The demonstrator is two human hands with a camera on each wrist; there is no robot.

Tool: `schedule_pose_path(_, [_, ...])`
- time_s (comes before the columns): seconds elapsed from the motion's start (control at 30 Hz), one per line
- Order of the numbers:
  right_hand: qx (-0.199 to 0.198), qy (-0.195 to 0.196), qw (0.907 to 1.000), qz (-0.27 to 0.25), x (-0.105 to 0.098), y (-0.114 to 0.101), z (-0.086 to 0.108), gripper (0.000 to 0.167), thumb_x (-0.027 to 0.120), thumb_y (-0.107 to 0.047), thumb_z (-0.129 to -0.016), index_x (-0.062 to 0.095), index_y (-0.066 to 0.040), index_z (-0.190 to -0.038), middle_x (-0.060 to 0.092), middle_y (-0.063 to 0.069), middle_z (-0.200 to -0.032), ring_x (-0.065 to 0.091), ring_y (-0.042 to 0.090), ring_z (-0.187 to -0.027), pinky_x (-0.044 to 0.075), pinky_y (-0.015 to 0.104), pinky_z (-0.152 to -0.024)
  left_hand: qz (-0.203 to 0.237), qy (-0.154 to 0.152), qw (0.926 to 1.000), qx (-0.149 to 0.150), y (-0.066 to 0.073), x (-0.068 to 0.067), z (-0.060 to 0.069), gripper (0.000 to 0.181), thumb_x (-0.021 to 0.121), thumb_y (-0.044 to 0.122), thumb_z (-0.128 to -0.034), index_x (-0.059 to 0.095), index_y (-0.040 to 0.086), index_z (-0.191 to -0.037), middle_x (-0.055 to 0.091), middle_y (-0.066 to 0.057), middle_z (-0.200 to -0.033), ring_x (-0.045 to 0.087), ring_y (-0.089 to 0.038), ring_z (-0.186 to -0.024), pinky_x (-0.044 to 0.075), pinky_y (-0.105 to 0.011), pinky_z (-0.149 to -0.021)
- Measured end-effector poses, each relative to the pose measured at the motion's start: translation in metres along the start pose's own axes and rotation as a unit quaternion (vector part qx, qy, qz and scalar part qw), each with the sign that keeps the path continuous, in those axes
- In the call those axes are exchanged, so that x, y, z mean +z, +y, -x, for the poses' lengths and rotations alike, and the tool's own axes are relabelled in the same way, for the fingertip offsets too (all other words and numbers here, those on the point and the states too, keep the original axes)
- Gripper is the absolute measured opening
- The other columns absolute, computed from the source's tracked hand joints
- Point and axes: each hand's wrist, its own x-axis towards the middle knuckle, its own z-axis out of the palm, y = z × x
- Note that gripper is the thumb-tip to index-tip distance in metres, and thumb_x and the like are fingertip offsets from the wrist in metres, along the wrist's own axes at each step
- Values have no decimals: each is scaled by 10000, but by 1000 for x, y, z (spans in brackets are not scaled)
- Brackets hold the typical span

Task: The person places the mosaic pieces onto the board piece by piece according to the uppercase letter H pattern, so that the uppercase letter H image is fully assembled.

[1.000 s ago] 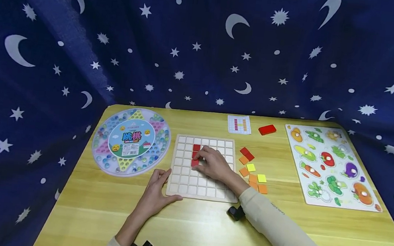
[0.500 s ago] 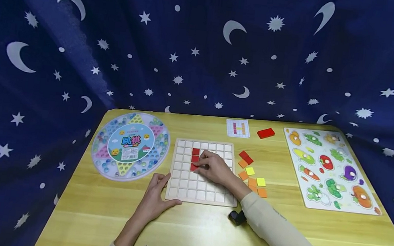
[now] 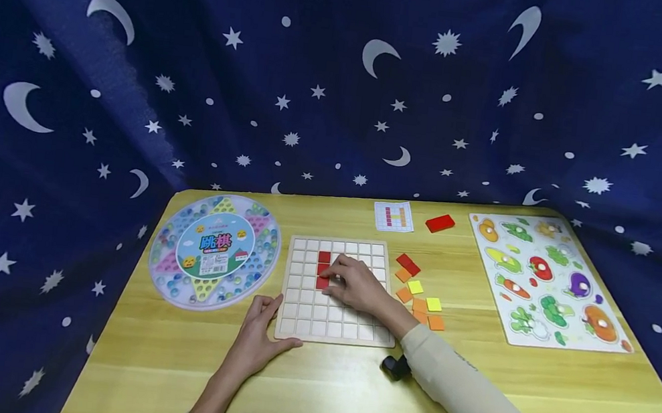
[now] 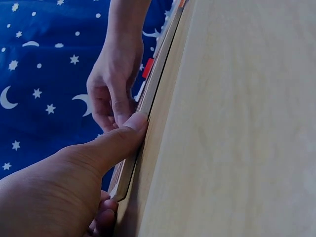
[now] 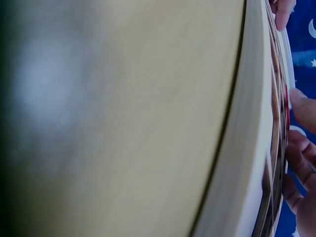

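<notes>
The wooden grid board (image 3: 327,329) lies flat, with three red tiles (image 3: 324,257) in a column on it. My left hand (image 3: 252,346) holds the board's near left corner, thumb along the front edge and fingers at the left side; in the left wrist view that thumb (image 4: 118,143) presses the edge. Over the board, my right hand (image 3: 359,287) has its finger and thumb at the lowest red tile (image 3: 321,283), which they partly hide. The right wrist view shows the right fingers (image 5: 301,163) close to the board's surface beside a sliver of red.
Loose orange (image 3: 436,322), yellow (image 3: 415,287) and red tiles (image 3: 408,264) lie right of the board. Behind are a pattern card (image 3: 393,216) and a red block (image 3: 440,223). A round marble game (image 3: 215,251) sits left, a vegetable puzzle (image 3: 550,283) right.
The head view has shifted slightly. Both hands stay nearly in place, the right finger and thumb at the lowest red tile and the left hand at the board's corner.
</notes>
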Motion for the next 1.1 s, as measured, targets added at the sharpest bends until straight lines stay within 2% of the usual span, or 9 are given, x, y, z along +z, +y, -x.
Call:
schedule_pose_path(0.17, [343,128,9979,-527,-12,6,8,250,779,-218,-848,731,-129,-1077,622,3,-976,549,149,-836,451,306,-749,2,21,10000,-1,0,1,0,970,884,454,-654,494,6,-1420,455,-28,-1160,458,-141,-1005,443,-349,-868])
schedule_pose_path(0.37, [815,596,9927,-661,-31,31,28,222,775,-177,-849,730,-101,-1052,620,21,-940,519,158,-790,430,281,-709,41,9,10000,16,1,0,-1,970,892,430,-654,487,-4,-1421,454,-34,-1157,451,-134,-990,443,-343,-869])
schedule_pose_path(0.67, [1471,1294,9802,-289,-66,71,62,224,773,-124,-843,727,-57,-1052,601,56,-945,492,167,-768,410,272,-684,16,29,10000,59,1,-2,-1,976,885,446,-654,486,-9,-1420,464,-42,-1179,475,-165,-1051,456,-388,-907])
schedule_pose_path(0.9, [1987,1216,9722,-238,-73,90,77,278,744,-147,-875,702,-50,-1132,539,80,-963,458,188,-779,374,293,-696,33,12,10000,2,1,-3,1,981,883,452,-653,482,-1,-1426,473,-53,-1178,482,-169,-1045,457,-390,-902])
schedule_pose_path(1.1, [2044,1111,9723,-222,-74,97,81,275,727,-166,-893,693,-33,-1132,529,98,-986,454,192,-800,373,308,-724,77,-15,10000,-29,0,-1,1,985,881,458,-648,483,6,-1427,475,-55,-1181,497,-170,-1053,458,-401,-918])
